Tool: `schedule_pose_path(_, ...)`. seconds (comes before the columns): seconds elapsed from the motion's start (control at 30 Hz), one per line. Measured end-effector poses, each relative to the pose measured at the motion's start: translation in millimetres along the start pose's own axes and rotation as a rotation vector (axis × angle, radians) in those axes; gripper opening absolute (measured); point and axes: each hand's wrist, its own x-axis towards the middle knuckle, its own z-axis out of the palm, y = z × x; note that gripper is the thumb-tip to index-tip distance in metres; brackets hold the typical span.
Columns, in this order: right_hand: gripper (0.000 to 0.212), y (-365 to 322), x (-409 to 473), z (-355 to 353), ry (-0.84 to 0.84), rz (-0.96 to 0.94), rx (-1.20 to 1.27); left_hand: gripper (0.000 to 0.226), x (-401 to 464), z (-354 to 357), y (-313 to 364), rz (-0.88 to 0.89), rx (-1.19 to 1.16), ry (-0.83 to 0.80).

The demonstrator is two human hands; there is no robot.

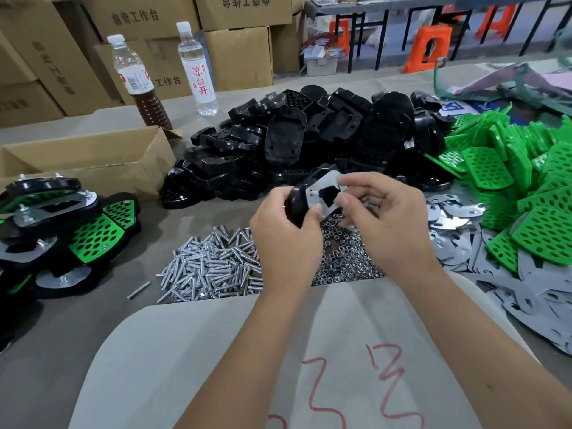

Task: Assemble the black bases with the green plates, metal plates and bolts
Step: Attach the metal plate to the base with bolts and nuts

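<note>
While the left hand (286, 224) grips a black base (296, 205) from its left end, the right hand (380, 209) pinches a metal plate (322, 193) flat against it; nuts (340, 258) lie just below, bolts (213, 264) nearer the left hand.

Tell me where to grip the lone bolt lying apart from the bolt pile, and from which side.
Pinch the lone bolt across its shaft near the middle, coming straight down from above. It lies flat on the table, angled, clear of the bolt pile, so both long sides look free for fingertips.
</note>
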Motion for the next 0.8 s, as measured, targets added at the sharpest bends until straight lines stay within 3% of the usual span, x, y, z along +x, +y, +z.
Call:
schedule_pose_path(0.23,0.033,0,-1,5,0.015,-0.032,0.04,0.018,-6,1,5,0.232,0.141,-0.004)
schedule_pose_path(0.4,0.035,-5,-4,6,0.028,-0.104,0.039,0.016,-7,3,5,0.229,0.138,-0.006)
schedule_pose_path(0.53,0.023,-2,-2,4,0.008,-0.097,-0.011,0.016,-6,3,4,0.233,0.138,-0.029)
schedule_pose_path(0.73,0.023,5,-1,4,0.056,-0.206,-0.215,0.016,-7,2,6,0.257,0.147,-0.036)
schedule_pose_path(0.8,0.014,7,-1,3,0.063,-0.252,-0.27,0.016,-8,2,6,0.271,0.158,-0.034)
